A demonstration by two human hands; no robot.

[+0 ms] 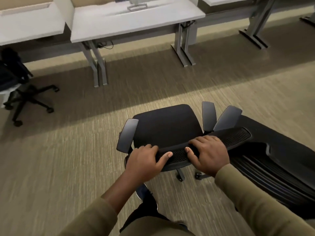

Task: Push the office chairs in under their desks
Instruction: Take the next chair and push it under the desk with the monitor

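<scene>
A black office chair stands on the carpet in front of me, its seat facing a white desk farther ahead. Both hands grip the top edge of its mesh backrest. My left hand holds the left end, fingers curled over the rim and thumb on my side. My right hand grips near the middle the same way. Open carpet lies between the chair and the desk.
A second black chair stands close on the right, its armrest next to the first chair's. A third chair stands at the far left by another desk. A monitor stand sits on the middle desk; grey desk legs reach the floor.
</scene>
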